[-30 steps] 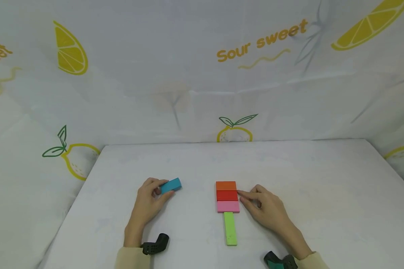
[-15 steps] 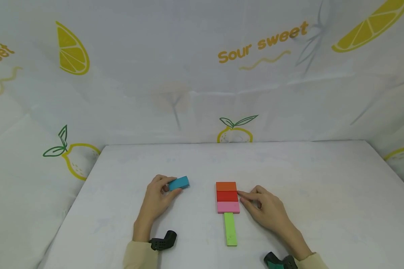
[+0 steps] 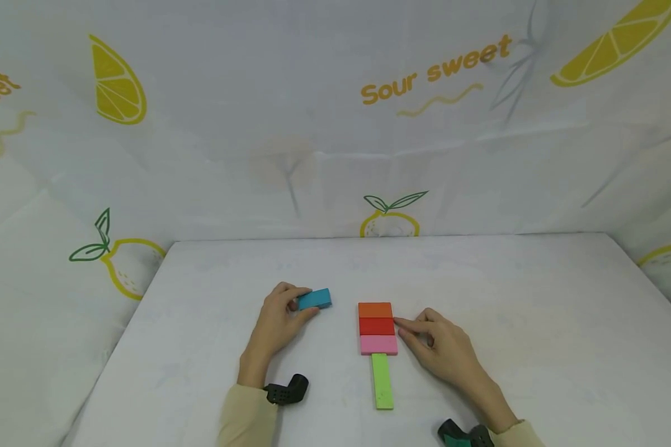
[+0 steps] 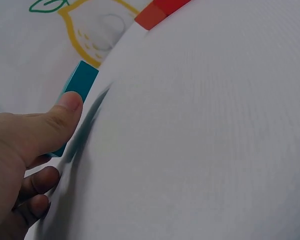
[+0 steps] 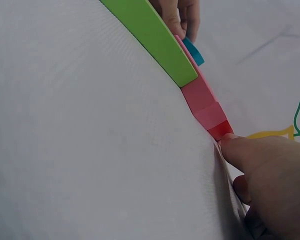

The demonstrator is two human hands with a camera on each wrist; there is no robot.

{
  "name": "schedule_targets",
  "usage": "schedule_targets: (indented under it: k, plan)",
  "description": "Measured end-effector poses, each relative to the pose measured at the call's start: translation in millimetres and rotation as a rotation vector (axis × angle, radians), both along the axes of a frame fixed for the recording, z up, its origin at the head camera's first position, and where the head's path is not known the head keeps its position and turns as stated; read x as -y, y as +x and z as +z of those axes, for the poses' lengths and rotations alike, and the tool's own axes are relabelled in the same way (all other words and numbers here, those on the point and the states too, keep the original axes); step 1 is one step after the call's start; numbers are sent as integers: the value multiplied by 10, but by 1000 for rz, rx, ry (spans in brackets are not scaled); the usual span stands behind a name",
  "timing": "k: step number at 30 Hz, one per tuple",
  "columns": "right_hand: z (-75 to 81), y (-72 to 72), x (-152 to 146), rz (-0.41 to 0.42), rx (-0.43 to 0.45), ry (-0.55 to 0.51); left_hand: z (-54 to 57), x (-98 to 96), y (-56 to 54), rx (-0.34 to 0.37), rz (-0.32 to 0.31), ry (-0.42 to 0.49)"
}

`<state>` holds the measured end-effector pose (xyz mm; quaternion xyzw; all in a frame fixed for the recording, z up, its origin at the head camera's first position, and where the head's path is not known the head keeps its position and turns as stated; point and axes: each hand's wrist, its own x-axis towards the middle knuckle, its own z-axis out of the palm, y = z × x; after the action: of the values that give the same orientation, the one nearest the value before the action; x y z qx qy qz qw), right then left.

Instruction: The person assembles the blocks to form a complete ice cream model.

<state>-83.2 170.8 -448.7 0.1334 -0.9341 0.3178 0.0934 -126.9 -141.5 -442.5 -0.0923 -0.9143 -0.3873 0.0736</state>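
Observation:
Between the thumb and fingers of my left hand (image 3: 279,320) a blue rectangular block (image 3: 315,298) is pinched. In the left wrist view, the blue block (image 4: 83,77) is tilted and held just over the white table, its shadow beneath. To its right lie an orange block (image 3: 375,310), a red block (image 3: 377,326) and a pink block (image 3: 379,345), stacked edge to edge in a column. A long green block (image 3: 383,382) extends from the pink one toward me. My right hand (image 3: 444,347) touches the red block's right end with a fingertip.
The white table (image 3: 537,323) ends at a back edge against a white cloth (image 3: 246,93) printed with lemons and lettering. Dark wrist devices sit on the left wrist (image 3: 287,390) and right wrist (image 3: 465,434).
My left hand has carried the blue block rightward and slightly away from me, closer to the column of blocks. The right hand and the blocks on the table have stayed put.

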Motion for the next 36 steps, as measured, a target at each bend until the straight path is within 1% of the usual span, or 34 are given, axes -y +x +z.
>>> schedule_targets:
  k: [6, 14, 21, 29, 36]
  plan:
    - [-7, 5, 5, -4, 10, 10, 1, -133, -57, 20, -29, -5]
    - [-21, 8, 3, -4, 5, 19, 5, -261, -96, 28, -56, -11]
    - [-9, 13, 8, -9, 8, 23, 33, -333, -117, 25, -71, -34]
    - [-1, 7, 8, -10, 16, 24, 58, -406, -140, 25, -96, -36]
    - [2, 4, 4, -15, 26, 29, 63, -458, -151, 31, -98, -44]
